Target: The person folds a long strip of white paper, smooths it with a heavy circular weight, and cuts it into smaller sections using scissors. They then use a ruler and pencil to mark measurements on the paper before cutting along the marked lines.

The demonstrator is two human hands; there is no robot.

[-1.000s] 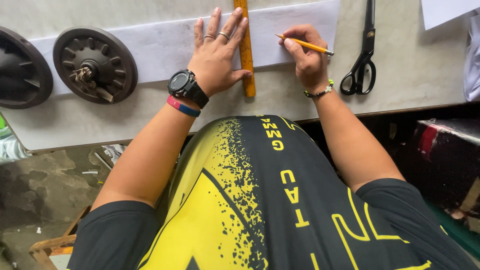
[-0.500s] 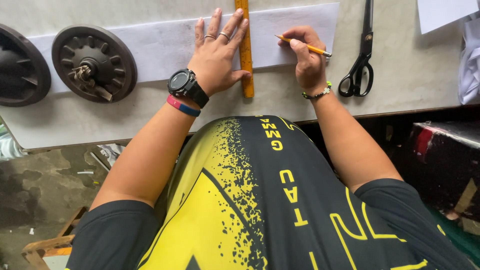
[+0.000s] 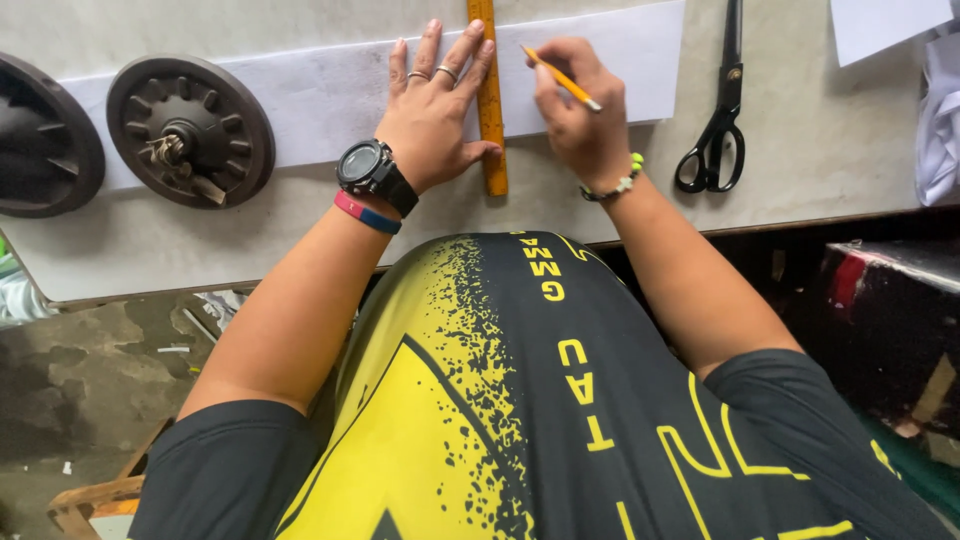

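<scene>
Both hands unmoved, pencil now nearer ruler

The left hand is pressed flat on the white paper strip, its fingers spread and its thumb set against the yellow ruler, which is laid across the strip. A yellow pencil is gripped in the right hand, tip brought close to the ruler's right edge. Black scissors are seen lying closed on the worktop to the right. Two dark round wheel-like parts are rested at the strip's left end.
</scene>
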